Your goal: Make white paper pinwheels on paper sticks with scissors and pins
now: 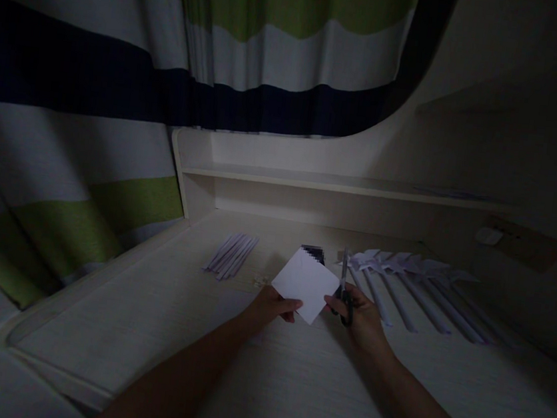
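Observation:
My left hand (271,304) pinches the lower left edge of a white square sheet of paper (306,284), held up over the pale desk (290,371). My right hand (359,319) grips a pair of scissors (344,283) with dark handles, blades pointing away from me, right beside the paper's right edge. Its fingers also touch the paper's lower right side.
A bundle of rolled paper sticks (231,255) lies to the left. Several paper pinwheels on sticks (411,284) lie in a row to the right. A small dark object (314,251) sits behind the paper. A shelf (336,183) and striped curtain (122,84) stand behind.

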Demonstrator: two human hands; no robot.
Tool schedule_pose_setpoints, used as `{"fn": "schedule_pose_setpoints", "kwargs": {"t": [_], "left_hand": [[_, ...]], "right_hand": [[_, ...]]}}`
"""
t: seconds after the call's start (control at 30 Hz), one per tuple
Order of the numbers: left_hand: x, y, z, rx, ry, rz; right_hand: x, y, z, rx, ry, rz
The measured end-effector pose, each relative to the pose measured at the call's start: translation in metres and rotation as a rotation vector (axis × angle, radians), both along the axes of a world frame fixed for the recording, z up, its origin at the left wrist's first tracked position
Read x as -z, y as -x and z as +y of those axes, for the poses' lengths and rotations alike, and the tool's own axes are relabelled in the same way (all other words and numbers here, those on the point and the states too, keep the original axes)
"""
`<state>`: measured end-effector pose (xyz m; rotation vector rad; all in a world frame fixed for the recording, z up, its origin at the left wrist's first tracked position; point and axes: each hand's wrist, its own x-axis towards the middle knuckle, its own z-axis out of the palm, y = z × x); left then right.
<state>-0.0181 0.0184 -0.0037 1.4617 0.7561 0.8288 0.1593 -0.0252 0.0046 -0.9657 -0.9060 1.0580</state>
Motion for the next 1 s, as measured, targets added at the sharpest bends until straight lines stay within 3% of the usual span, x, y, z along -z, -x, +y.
{"fn": "schedule_pose_setpoints", "kwargs": {"t": [0.2, 0.33, 0.43, 0.57, 0.77, 1.0], "left_hand": [[-0.008, -0.002, -0.002, -0.168, 0.023, -0.087], [-0.012, 0.002, 0.004, -0.366, 0.059, -0.159], [-0.014, 0.004, 0.006, -0.435, 0.037, -0.222], [-0.017, 0.004, 0.003, -0.443, 0.017, -0.267], [-0.02, 0.001, -0.003, -0.403, 0.009, -0.235], [-0.023, 0.0, -0.004, -0.41, 0.022, -0.225]], "right_hand": [[-0.003, 0.001, -0.003, -0.036, -0.011, -0.119], [0.004, 0.003, -0.002, -0.239, -0.007, -0.245], [0.008, 0.009, -0.003, -0.401, 0.03, -0.338], [0.004, 0.018, -0.008, -0.488, 0.09, -0.461], [-0.005, 0.023, -0.015, -0.483, 0.087, -0.479], [-0.003, 0.023, -0.015, -0.465, 0.095, -0.464]]}}
